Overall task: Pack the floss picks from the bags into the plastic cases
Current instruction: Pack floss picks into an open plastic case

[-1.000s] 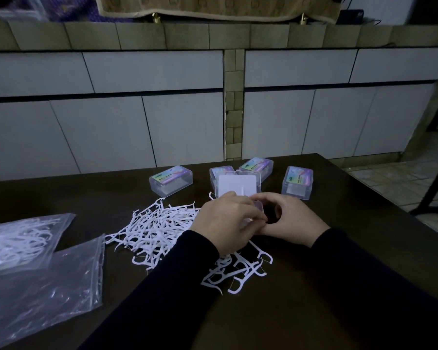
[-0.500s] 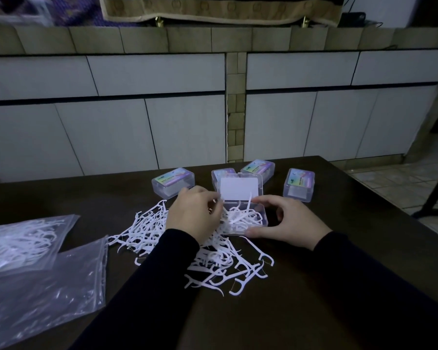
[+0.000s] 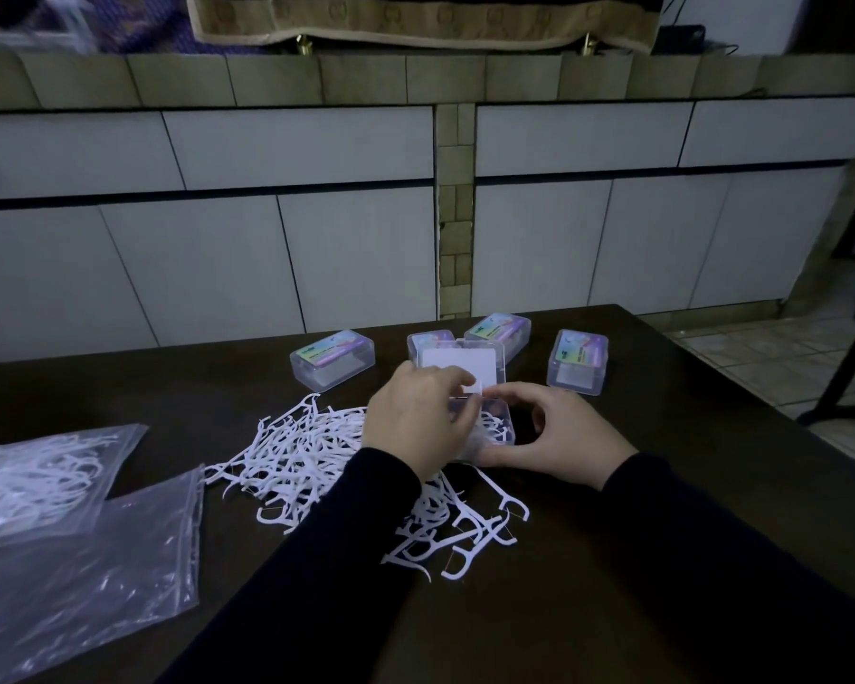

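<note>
On the dark tabletop (image 3: 613, 609), two clear plastic bags (image 3: 70, 535) lie flat at far left, the farther one holding white floss picks. A loose pile of floss picks (image 3: 297, 461) sprawls beside them, pointing every way. The left hand (image 3: 415, 417) hovers over the open case (image 3: 499, 422), fingers curled, pinching picks. The right hand (image 3: 559, 436) grips the case's right end, its long axis running left-right, its lid upright.

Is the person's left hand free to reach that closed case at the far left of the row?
Probably yes. The closed case stands just beyond the left hand with bare table between them. But that hand is busy over the open case, seemingly pinching floss picks, so it would have to let go first.
</note>
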A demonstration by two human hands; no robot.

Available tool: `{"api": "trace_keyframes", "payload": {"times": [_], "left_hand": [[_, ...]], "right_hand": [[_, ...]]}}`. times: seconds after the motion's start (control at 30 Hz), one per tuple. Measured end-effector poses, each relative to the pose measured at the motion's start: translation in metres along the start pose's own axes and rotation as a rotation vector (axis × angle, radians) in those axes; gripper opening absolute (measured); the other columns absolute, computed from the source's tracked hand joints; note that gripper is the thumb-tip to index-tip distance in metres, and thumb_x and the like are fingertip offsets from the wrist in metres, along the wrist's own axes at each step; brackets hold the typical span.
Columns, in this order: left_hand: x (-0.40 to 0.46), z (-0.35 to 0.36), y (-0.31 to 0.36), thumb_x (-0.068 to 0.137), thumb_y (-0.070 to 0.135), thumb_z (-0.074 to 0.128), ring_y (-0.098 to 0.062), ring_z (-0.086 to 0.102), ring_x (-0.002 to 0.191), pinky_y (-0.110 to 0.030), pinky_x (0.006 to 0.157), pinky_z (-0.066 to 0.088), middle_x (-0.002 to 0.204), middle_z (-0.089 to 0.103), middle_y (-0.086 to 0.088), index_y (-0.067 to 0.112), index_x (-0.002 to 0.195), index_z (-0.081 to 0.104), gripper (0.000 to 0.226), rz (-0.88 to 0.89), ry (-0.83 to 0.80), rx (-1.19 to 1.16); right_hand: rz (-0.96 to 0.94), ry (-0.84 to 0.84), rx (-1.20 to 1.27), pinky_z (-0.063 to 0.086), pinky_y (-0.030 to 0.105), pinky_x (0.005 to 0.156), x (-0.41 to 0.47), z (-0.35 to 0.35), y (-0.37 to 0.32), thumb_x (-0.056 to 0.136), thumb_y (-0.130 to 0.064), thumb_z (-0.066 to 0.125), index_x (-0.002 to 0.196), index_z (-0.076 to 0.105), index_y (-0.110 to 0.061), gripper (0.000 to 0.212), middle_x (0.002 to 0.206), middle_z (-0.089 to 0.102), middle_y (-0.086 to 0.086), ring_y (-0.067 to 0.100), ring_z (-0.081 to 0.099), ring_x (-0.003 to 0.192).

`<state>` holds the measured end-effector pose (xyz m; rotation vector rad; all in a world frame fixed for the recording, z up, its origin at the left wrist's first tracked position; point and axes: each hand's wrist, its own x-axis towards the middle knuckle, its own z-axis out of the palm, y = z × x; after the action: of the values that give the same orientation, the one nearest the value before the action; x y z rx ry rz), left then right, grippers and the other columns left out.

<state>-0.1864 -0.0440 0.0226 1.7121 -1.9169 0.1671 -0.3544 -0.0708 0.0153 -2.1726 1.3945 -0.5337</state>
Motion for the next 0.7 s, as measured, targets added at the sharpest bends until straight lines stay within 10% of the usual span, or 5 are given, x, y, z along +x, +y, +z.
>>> {"api": "trace_keyframes", "payload": {"times": [0.53,0.7], "left_hand": [[0.008,-0.008,-0.001,0.083,0.028,0.072,0.002,0.064,0.087,-0.024,0.082,0.053,0.091,0.071,0.014,0.029,0.098,0.073,0.015,-0.273,-0.011,-0.696],[0.003,-0.023,-0.003,0.087,0.03,0.067,0.003,0.057,0.088,-0.023,0.082,0.048,0.097,0.068,0.019,0.033,0.1,0.073,0.015,-0.074,-0.036,-0.448]], "right_hand": [[-0.006,-0.015,0.03,0.042,0.046,0.103,0.002,0.002,0.004,0.055,-0.072,0.072,0.13,0.047,-0.045,0.084,0.133,0.052,-0.016,0.008,0.047,0.118],[0.032,-0.033,0.03,0.041,0.047,0.104,0.002,0.002,0.005,0.055,-0.073,0.072,0.131,0.044,-0.047,0.085,0.136,0.05,-0.014,0.016,0.044,0.122]]}}
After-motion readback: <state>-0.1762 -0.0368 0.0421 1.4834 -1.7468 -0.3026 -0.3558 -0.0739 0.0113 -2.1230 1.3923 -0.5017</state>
